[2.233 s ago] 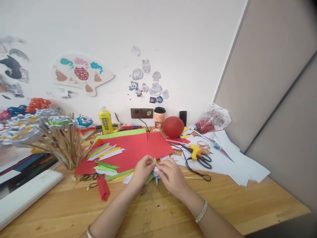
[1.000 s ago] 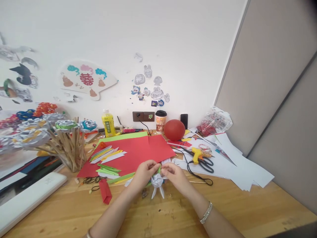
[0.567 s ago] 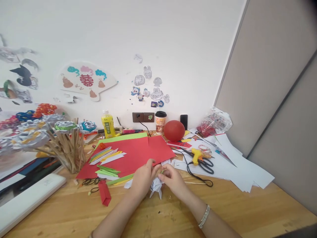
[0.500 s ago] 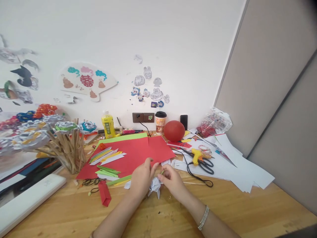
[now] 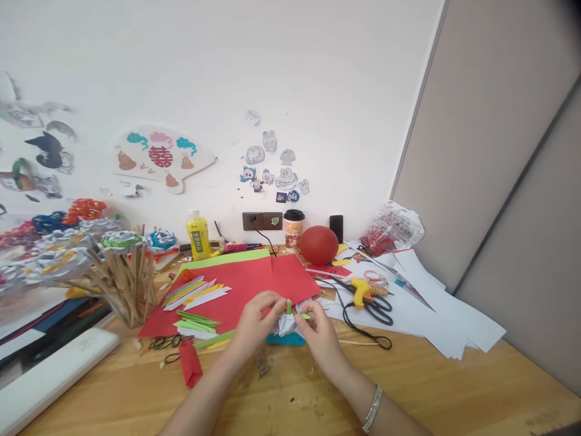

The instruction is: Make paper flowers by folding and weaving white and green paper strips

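A folded white paper piece (image 5: 285,326), like a paper flower, is pinched between my two hands above the front of the wooden table. Green paper strips (image 5: 289,307) stick up from it. My left hand (image 5: 259,318) grips its left side with bent fingers, and my right hand (image 5: 319,332) has thumb and fingers closed at its right side. Blue paper (image 5: 285,340) shows just beneath. Left of my hands lie folded green strips (image 5: 197,321), white and yellow strips (image 5: 197,293) and a red folded paper (image 5: 189,363). My fingers hide part of the white piece.
Red paper sheets (image 5: 245,281) cover the table behind my hands. To the right are a yellow glue gun (image 5: 361,292), black-handled scissors (image 5: 379,312) and white sheets (image 5: 467,330). A red balloon (image 5: 319,245), a cup (image 5: 293,233) and a bottle (image 5: 198,236) stand behind.
The white piece has been turned, so its hanging points no longer show and green strips now stand upright. Blue paper has come into sight under it. Both hands stay closed near it.
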The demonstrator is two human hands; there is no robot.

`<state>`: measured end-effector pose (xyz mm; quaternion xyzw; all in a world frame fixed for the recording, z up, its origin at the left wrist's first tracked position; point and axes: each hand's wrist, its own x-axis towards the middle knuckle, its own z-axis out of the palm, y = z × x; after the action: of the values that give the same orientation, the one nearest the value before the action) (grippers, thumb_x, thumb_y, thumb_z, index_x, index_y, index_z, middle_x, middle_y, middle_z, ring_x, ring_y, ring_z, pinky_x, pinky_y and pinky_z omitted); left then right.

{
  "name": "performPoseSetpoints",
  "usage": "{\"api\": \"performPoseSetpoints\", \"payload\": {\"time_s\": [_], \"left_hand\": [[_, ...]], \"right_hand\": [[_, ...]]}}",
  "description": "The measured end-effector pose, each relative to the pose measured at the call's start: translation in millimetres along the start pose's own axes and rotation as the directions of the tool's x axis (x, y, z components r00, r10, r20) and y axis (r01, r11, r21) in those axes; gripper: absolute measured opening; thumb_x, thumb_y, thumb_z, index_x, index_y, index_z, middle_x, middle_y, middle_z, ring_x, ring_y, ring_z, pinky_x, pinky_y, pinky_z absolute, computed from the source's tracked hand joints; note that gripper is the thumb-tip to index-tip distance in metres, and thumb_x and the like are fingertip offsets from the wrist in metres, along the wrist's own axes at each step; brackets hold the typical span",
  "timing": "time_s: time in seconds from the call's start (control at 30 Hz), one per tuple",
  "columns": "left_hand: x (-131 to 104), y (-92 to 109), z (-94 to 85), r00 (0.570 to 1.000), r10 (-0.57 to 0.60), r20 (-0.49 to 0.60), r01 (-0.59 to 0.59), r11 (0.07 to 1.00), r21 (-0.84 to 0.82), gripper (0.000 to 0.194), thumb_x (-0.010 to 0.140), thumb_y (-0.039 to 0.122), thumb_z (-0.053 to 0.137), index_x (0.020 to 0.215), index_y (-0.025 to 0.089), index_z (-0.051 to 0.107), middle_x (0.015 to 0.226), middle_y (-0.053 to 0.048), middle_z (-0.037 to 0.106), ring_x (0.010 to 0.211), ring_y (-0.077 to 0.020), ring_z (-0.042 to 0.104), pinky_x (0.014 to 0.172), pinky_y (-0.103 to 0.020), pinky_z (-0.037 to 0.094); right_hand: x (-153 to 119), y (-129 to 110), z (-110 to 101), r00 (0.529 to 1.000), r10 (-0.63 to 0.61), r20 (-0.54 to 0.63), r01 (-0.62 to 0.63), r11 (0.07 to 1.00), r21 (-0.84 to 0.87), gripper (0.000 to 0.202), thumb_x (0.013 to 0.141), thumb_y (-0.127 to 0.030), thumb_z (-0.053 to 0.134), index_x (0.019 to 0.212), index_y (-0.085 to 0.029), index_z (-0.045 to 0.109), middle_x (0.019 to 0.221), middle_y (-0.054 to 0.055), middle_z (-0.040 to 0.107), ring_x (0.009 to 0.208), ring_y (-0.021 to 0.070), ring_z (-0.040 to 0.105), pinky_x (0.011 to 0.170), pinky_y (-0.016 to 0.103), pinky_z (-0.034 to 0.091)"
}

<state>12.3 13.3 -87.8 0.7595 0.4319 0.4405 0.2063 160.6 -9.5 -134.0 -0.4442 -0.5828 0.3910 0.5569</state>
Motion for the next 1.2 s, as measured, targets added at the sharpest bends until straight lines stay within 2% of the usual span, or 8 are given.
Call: {"api": "performPoseSetpoints", "payload": {"time_s": [0.17,0.23,0.37,0.57,0.7,0.87,1.0,1.2], "left_hand": [[-1.0,-2.0,2.4,0.999,0.043,0.017,-0.043,0.999,-0.023,0.020,0.073,0.036,0.055,0.077,0.019,0.065,0.084,-0.005,0.065,0.081,-0.0177,0.058,0.076,-0.030,0.045],[-1.5,-5.1,4.5,0.999,0.008,0.038,-0.005,0.997,-0.079,0.021,0.073,0.036,0.055,0.081,0.019,0.064,0.087,-0.006,0.063,0.082,-0.0176,0.058,0.076,-0.030,0.046],[-1.3,-12.8,9.4,0.992,-0.122,0.038,0.128,0.952,-0.277,0.040,0.073,0.035,0.054,0.109,0.017,0.051,0.095,-0.007,0.061,0.081,-0.0170,0.059,0.068,-0.029,0.050],[0.7,-15.3,8.1,0.986,-0.162,0.043,0.168,0.942,-0.290,0.029,0.071,0.034,0.057,0.093,0.015,0.060,0.083,-0.006,0.065,0.076,-0.0185,0.060,0.068,-0.030,0.049],[-0.2,-10.6,6.0,0.987,-0.158,-0.002,0.152,0.953,-0.263,0.032,0.068,0.031,0.060,0.097,0.018,0.061,0.095,-0.006,0.065,0.087,-0.0197,0.059,0.078,-0.033,0.047],[-2.4,-8.6,11.4,0.986,-0.165,0.020,0.162,0.928,-0.336,0.036,0.069,0.029,0.059,0.103,0.017,0.057,0.095,-0.007,0.064,0.089,-0.0192,0.058,0.075,-0.032,0.049],[-3.9,-9.5,13.9,0.991,-0.131,0.015,0.127,0.921,-0.369,0.039,0.069,0.028,0.059,0.107,0.018,0.053,0.098,-0.007,0.062,0.094,-0.0188,0.057,0.077,-0.031,0.049],[-3.7,-5.6,7.4,0.998,0.036,0.055,-0.023,0.974,-0.227,0.016,0.072,0.024,0.055,0.083,0.020,0.065,0.094,-0.007,0.064,0.092,-0.0196,0.056,0.084,-0.034,0.044]], "right_hand": [[1.9,-1.4,-2.5,1.000,-0.026,0.006,0.026,1.000,-0.001,0.018,0.077,-0.034,0.051,0.080,-0.021,0.039,0.074,-0.002,0.049,0.061,0.0123,0.049,0.055,0.023,0.039],[3.1,-0.8,-3.1,1.000,-0.028,0.000,0.028,1.000,0.008,0.018,0.077,-0.034,0.052,0.080,-0.021,0.040,0.075,-0.001,0.051,0.063,0.0134,0.051,0.058,0.024,0.040],[7.1,1.9,-5.3,0.999,0.007,-0.052,-0.003,0.998,0.064,0.019,0.076,-0.036,0.052,0.080,-0.021,0.040,0.072,-0.001,0.053,0.064,0.0148,0.053,0.059,0.025,0.042],[9.3,4.8,-6.9,1.000,0.004,-0.015,-0.002,0.986,0.168,0.015,0.076,-0.032,0.051,0.080,-0.021,0.041,0.077,0.000,0.056,0.069,0.0150,0.055,0.063,0.026,0.043],[10.2,8.4,-6.5,1.000,-0.009,-0.007,0.010,0.994,0.112,0.011,0.076,-0.028,0.052,0.081,-0.020,0.046,0.078,0.001,0.057,0.073,0.0165,0.056,0.066,0.027,0.043],[11.6,7.4,-5.6,0.999,-0.020,0.046,0.012,0.985,0.171,0.015,0.077,-0.029,0.050,0.087,-0.019,0.051,0.085,0.005,0.062,0.082,0.0194,0.058,0.073,0.031,0.044],[10.4,0.1,-8.0,0.996,-0.075,-0.047,0.081,0.987,0.139,0.011,0.077,-0.026,0.051,0.086,-0.020,0.052,0.086,0.004,0.062,0.083,0.0187,0.057,0.073,0.030,0.044],[6.0,-6.6,-13.7,0.968,-0.217,-0.128,0.220,0.975,0.008,0.013,0.078,-0.017,0.046,0.085,-0.020,0.056,0.088,0.004,0.061,0.085,0.0172,0.056,0.076,0.030,0.043]]}}
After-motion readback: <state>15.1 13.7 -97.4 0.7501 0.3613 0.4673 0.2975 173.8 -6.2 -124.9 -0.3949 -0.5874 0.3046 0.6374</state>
